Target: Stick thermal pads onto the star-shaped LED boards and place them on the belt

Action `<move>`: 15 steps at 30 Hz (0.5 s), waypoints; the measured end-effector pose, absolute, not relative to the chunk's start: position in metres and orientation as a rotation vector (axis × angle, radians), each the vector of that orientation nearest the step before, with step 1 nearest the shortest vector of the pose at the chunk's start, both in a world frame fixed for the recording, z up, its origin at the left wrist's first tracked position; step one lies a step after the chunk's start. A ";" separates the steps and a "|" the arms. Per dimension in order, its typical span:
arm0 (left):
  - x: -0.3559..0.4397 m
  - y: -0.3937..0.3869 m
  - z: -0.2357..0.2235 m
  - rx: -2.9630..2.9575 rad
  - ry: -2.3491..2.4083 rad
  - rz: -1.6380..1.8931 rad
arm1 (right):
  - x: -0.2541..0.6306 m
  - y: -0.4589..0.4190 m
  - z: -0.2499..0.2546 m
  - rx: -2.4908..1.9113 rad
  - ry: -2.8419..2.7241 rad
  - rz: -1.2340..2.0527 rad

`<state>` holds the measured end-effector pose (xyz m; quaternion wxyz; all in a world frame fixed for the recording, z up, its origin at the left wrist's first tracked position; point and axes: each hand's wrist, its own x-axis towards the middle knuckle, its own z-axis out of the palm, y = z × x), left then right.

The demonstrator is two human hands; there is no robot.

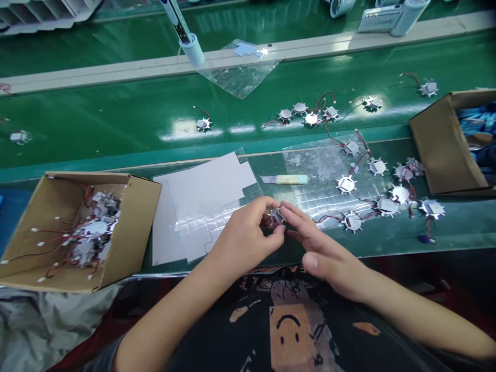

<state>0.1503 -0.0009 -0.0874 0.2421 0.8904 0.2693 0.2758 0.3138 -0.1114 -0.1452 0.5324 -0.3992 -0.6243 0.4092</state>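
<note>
My left hand (248, 230) is closed, thumb and fingers pinching a small silvery spoked disc (276, 217) with a grey square pad on it. The fingertips of my right hand (325, 253) touch the disc's right side; its fingers are stretched out and the thumb stands apart. More spoked metal discs with red and black wires lie right of my hands, such as this one (352, 221) and another (346, 184). A cutter knife (284, 179) with a pale yellowish handle rests just beyond my hands. White sheets (201, 181) and clear film lie to the left.
At left a cardboard box (135, 227) holds a heap of wired discs. Another cardboard box (445, 150) with blue items stands at right. Beyond the bench runs a green belt (127, 113) carrying several discs. A light tube in a white holder (192, 50) rises behind it.
</note>
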 end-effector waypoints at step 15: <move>0.173 0.071 -0.044 2.489 0.588 1.115 | 0.321 -0.080 -0.125 -1.540 -1.735 -0.475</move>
